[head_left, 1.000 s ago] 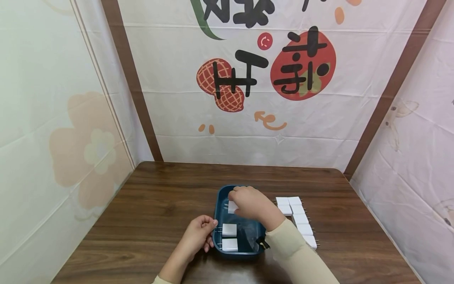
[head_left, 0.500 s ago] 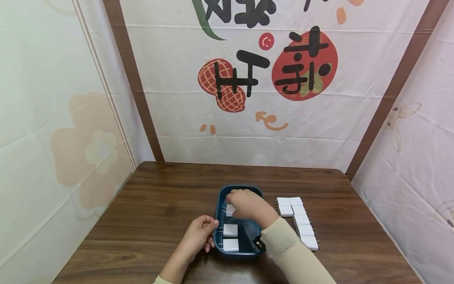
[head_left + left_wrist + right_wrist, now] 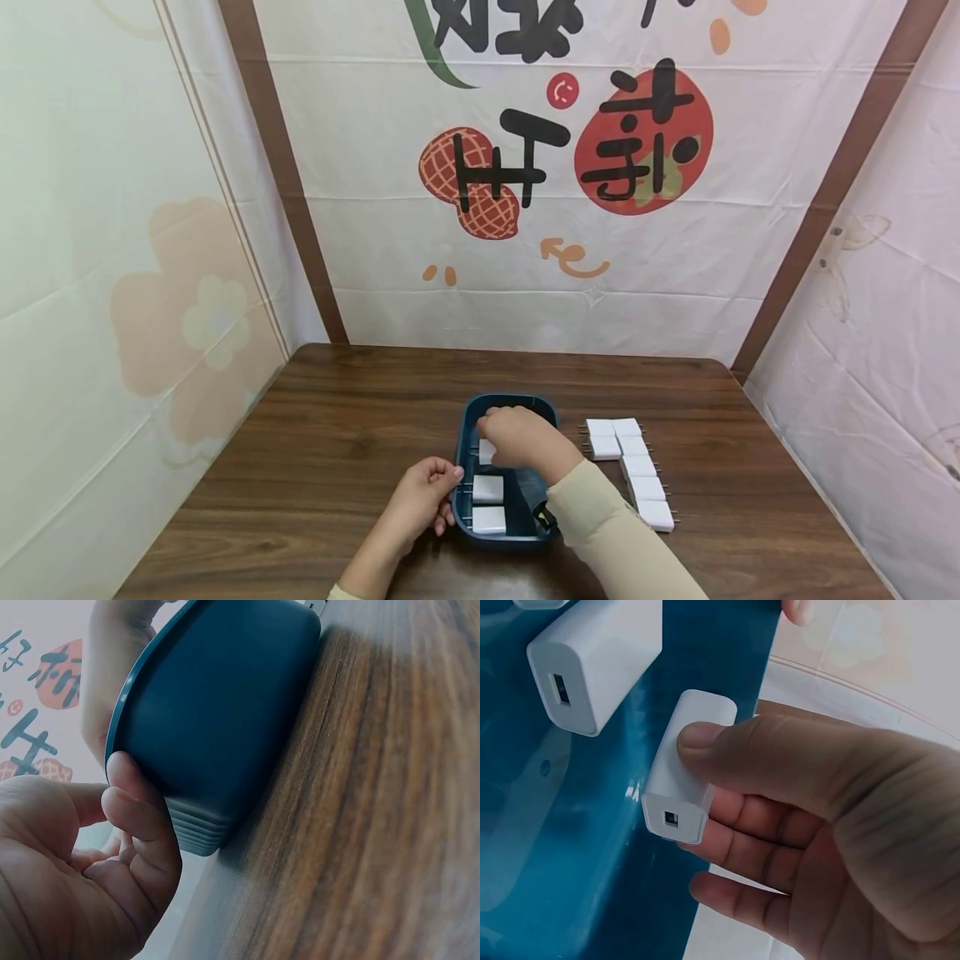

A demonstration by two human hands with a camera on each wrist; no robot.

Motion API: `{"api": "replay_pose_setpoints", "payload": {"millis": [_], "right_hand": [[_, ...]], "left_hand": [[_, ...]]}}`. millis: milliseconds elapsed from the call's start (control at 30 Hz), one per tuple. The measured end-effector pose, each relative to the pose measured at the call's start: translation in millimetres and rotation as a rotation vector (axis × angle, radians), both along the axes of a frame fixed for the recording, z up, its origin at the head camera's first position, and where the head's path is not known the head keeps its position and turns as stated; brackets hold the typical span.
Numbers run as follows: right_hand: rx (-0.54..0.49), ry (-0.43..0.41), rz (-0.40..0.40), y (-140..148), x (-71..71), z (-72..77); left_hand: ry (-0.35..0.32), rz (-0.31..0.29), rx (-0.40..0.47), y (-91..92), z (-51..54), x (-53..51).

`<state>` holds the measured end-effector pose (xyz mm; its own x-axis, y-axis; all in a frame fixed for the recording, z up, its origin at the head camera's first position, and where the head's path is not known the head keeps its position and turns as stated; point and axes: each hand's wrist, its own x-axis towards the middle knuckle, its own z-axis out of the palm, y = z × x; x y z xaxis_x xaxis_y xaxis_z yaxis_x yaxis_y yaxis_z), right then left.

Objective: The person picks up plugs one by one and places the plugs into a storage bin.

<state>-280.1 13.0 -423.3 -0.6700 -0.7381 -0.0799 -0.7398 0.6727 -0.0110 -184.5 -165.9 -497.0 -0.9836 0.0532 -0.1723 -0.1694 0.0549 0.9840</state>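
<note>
A dark blue tray [image 3: 504, 543] stands on the table. My left hand [image 3: 418, 496] grips its left rim with thumb and curled fingers; the left wrist view shows the tray's outer wall [image 3: 217, 705] beside them. Over the tray's far part, my right hand [image 3: 522, 437] holds a white USB wall charger [image 3: 686, 769], thumb on one face and fingers behind. Its USB port faces the right wrist camera. Two more white chargers, one farther [image 3: 488, 489] and one nearer [image 3: 489, 520], lie in the near left of the tray, prongs pointing left.
Right of the tray, several white chargers [image 3: 638, 466] lie on the wooden table [image 3: 337, 433] in two adjoining columns. A small black and yellow item [image 3: 545, 517] is at the tray's near right, partly behind the right sleeve. Printed cloth walls [image 3: 525, 317] enclose the table.
My right hand has shifted slightly left within the tray, still holding the charger. The left hand stays on the rim.
</note>
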Motion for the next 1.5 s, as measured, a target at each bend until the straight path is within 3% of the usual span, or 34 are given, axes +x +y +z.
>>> {"api": "replay_pose_setpoints", "payload": {"millis": [1033,1500], "right_hand": [[0.019,-0.04,-0.045,-7.7,-0.5,-26.3],[0.002,-0.1,-0.045,-10.0,0.5,-29.6]], "left_hand": [[0.007,-0.01,0.007,-0.8,-0.9,-0.2],[0.01,-0.015,0.019,-1.3,-0.7,0.1]]}}
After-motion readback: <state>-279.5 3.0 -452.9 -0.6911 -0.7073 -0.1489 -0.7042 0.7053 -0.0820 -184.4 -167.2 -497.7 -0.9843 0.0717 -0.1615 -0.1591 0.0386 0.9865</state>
